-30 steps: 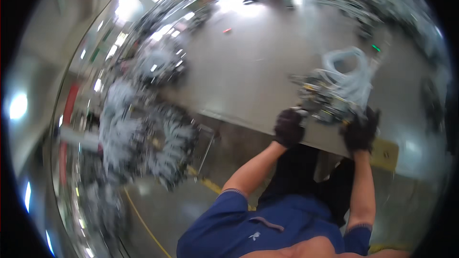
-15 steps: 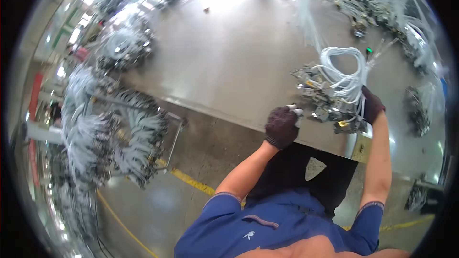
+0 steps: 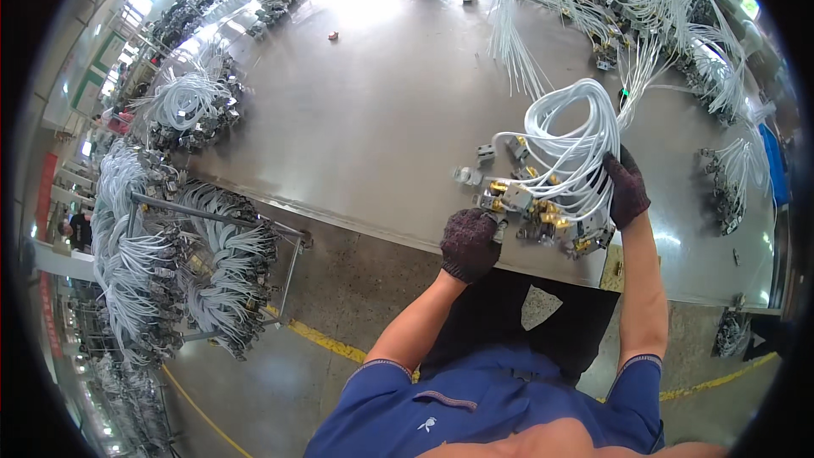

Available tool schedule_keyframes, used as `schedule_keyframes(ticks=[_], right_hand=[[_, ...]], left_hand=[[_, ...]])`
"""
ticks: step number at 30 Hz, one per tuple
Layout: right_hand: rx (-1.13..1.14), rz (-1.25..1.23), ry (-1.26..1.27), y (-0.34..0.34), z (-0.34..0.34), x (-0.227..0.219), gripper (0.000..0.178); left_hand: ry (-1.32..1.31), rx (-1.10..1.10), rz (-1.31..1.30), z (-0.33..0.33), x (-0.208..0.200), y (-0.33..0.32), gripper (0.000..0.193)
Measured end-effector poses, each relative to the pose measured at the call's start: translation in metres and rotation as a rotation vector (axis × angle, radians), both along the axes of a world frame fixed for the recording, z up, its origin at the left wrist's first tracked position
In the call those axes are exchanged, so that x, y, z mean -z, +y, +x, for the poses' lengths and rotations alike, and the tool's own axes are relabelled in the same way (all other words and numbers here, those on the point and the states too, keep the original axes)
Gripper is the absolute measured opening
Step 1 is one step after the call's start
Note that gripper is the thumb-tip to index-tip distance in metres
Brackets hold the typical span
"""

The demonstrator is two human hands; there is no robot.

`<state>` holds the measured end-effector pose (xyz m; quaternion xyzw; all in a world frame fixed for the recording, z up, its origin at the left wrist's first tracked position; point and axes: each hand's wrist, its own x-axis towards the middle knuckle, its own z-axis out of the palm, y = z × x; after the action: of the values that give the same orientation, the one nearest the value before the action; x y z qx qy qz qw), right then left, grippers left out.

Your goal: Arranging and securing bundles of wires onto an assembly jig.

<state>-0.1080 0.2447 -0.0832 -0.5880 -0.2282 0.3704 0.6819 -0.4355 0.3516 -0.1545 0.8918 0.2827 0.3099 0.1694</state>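
Observation:
A looped bundle of white cables (image 3: pixel 612 123) with metal and brass-coloured connectors (image 3: pixel 543 219) rests near the front edge of the metal table. My right hand (image 3: pixel 626 189), in a dark glove, is closed round the right side of the loop. To the left of the connectors my left hand (image 3: pixel 471 244), gloved too, is curled with its knuckles up. Its fingertips touch the cluster's edge, and whatever they pinch is hidden. One cable bows out leftward to a loose grey connector (image 3: pixel 485 153). A shiny part (image 3: pixel 467 175) lies just below that.
More cable bundles (image 3: pixel 636 0) line the table's far right side. Another coil (image 3: pixel 188 102) sits at the left end. Beside the table stands a metal rack (image 3: pixel 292 276) hung with cables. A small reddish piece (image 3: pixel 333 36) lies on the tabletop (image 3: pixel 373 119).
The view has shifted. The connectors have spread apart leftward, with one cable now bowed out. My left hand has come in against the connectors' edge; my right still grips the bundle.

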Motion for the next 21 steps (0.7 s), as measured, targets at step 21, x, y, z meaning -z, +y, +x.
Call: schedule_keyframes(ticks=[21], right_hand=[[-0.438,-0.846,-1.131,0.159,-0.002,-0.003,0.057]], left_hand=[[-0.037,0.238,-0.398,-0.039,-0.04,-0.074,0.034]])
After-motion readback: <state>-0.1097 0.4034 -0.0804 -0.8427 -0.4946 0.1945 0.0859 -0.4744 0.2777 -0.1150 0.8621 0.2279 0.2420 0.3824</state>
